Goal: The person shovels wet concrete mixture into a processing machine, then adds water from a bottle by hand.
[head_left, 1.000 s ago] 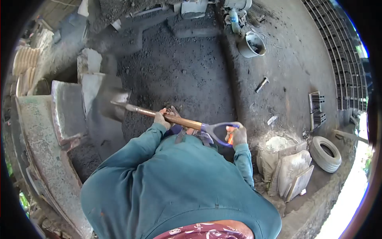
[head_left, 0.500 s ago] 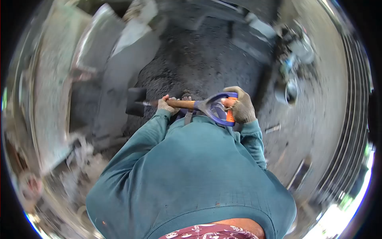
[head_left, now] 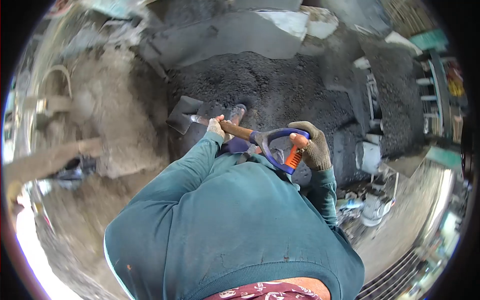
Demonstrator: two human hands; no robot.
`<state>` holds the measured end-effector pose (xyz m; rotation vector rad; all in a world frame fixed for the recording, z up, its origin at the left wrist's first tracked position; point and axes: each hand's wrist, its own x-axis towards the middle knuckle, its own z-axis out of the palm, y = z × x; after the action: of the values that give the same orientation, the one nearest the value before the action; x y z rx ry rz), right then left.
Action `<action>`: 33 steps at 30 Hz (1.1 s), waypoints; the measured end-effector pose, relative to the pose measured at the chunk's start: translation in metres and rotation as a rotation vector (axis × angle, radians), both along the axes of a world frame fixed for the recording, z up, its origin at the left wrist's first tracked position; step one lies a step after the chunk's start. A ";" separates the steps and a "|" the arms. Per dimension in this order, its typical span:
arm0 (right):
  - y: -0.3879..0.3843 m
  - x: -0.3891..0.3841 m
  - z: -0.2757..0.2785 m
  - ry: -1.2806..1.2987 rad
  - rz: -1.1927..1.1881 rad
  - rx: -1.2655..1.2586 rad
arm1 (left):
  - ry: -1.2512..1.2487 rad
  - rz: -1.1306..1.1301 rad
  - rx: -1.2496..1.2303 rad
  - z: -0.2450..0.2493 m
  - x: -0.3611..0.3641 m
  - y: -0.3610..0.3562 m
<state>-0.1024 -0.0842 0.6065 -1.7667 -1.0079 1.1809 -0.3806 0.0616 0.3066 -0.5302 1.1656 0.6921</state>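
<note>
A shovel (head_left: 240,131) lies across the front of my body, its blade to the left and its D-shaped blue and orange handle to the right. My left hand (head_left: 219,128), in a light glove with bare fingertips, is closed round the wooden shaft near the blade. My right hand (head_left: 314,147), also gloved, is wrapped round the orange grip of the handle. The flat grey blade (head_left: 184,114) hangs above the ground and no load is visible on it. One boot (head_left: 236,114) shows just beyond the shaft.
Dark gravelly material (head_left: 270,82) covers the ground ahead, bordered by a grey sheet (head_left: 225,37) at the back. A pale rough block (head_left: 120,115) stands at left. A white bucket (head_left: 375,207) and debris sit at right, near a wall with several ridges.
My body and view have turned to the left; the bucket and the grey sheet have shifted rightward in view. Both hands keep their hold on the shovel, whose blade now tilts further forward.
</note>
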 end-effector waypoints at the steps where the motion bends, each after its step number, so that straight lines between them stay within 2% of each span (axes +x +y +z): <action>1: 0.003 0.001 -0.001 -0.058 0.062 0.016 | -0.012 0.048 -0.024 -0.003 -0.008 -0.013; 3: 0.004 -0.002 0.000 -0.032 0.108 0.034 | -0.019 0.138 -0.047 -0.016 -0.023 -0.036; 6: 0.000 -0.014 0.011 -0.020 0.195 0.072 | -0.024 0.115 0.017 0.009 -0.037 -0.069; 7: 0.002 -0.018 0.016 -0.030 0.220 0.084 | -0.023 0.142 -0.018 0.001 -0.043 -0.071; 10: -0.004 -0.042 0.028 0.062 0.206 0.041 | -0.229 0.132 0.121 0.005 -0.060 -0.088; 11: -0.004 -0.050 0.027 -0.055 0.229 0.130 | -0.152 0.123 0.095 0.007 -0.060 -0.086; 12: -0.004 -0.058 0.027 -0.173 0.247 0.215 | -0.188 0.088 0.101 0.004 -0.065 -0.083; 14: -0.015 -0.080 0.039 -0.224 0.136 0.185 | -0.117 0.048 0.089 0.027 -0.064 -0.071; 16: -0.030 -0.089 0.048 -0.135 0.008 0.132 | -0.123 0.054 0.091 0.039 -0.059 -0.052; 19: -0.068 -0.110 0.055 0.241 -0.326 0.116 | -0.192 -0.013 0.195 0.053 -0.043 -0.021; 20: -0.075 -0.124 0.058 0.274 -0.428 0.089 | -0.217 -0.027 0.243 0.057 -0.036 -0.010; 22: -0.091 -0.159 0.058 0.571 -0.731 0.148 | -0.254 -0.111 0.275 0.063 -0.023 0.018; 24: -0.115 -0.177 0.040 0.733 -0.884 0.076 | -0.261 -0.218 0.300 0.080 -0.012 0.039; 25: -0.127 -0.187 0.026 0.893 -0.916 0.062 | -0.354 -0.199 0.377 0.098 -0.011 0.043; 27: -0.147 -0.203 -0.010 1.173 -1.010 0.001 | -0.381 -0.146 0.416 0.153 -0.005 0.056; 29: -0.138 -0.206 -0.003 1.219 -1.007 -0.055 | -0.430 -0.118 0.445 0.166 0.005 0.082; 30: -0.131 -0.205 0.006 1.216 -1.029 -0.059 | -0.372 -0.198 0.494 0.165 0.012 0.093; 33: -0.116 -0.195 0.002 1.165 -1.035 -0.006 | -0.319 -0.265 0.417 0.146 0.029 0.115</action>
<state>-0.2977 -0.2002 0.6090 -0.9718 0.5479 1.1506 -0.3512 0.1769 0.4528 -0.1219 0.7458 0.5749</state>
